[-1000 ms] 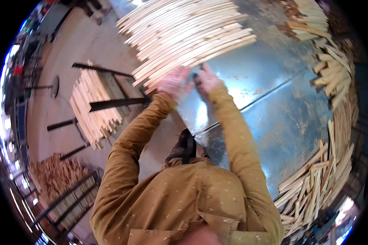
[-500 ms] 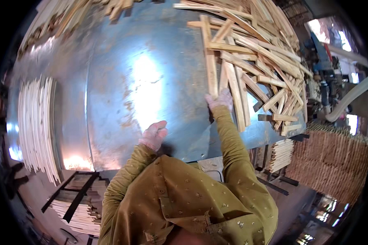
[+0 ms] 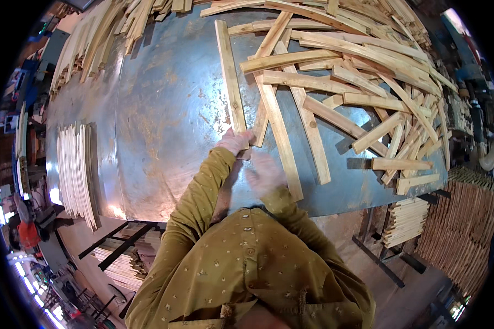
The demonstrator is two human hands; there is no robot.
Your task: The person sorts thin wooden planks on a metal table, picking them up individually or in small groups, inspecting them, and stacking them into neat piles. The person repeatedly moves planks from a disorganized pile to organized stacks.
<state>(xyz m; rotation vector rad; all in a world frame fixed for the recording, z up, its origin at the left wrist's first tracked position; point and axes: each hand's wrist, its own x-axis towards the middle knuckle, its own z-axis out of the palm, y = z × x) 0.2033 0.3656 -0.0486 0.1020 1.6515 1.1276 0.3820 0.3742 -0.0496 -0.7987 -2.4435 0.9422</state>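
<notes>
My left hand [image 3: 235, 141] is closed around the near end of a long, pale wooden strip [image 3: 229, 77]. The strip points away from me across the metal tabletop [image 3: 164, 109]. Just to the right and nearer my body is my right hand [image 3: 265, 174], smeared by motion, so its fingers cannot be read. Another strip [image 3: 262, 122] lies close beyond it, and a longer strip [image 3: 280, 137] runs along its right side. Both hands appear to be in thin, pale gloves.
A loose, crossed heap of wooden strips [image 3: 362, 77] covers the table's right side. An even row of thin strips [image 3: 76, 170] lies at the left, with more boards [image 3: 93, 41] at the far left. Below the right edge are stacked strips [image 3: 405, 222] and a tall wood stack [image 3: 461, 225].
The long strip has come leftward, away from the heap, and its near end is now in my left hand. My right hand has left it and drawn back toward my body. The view has shifted.
</notes>
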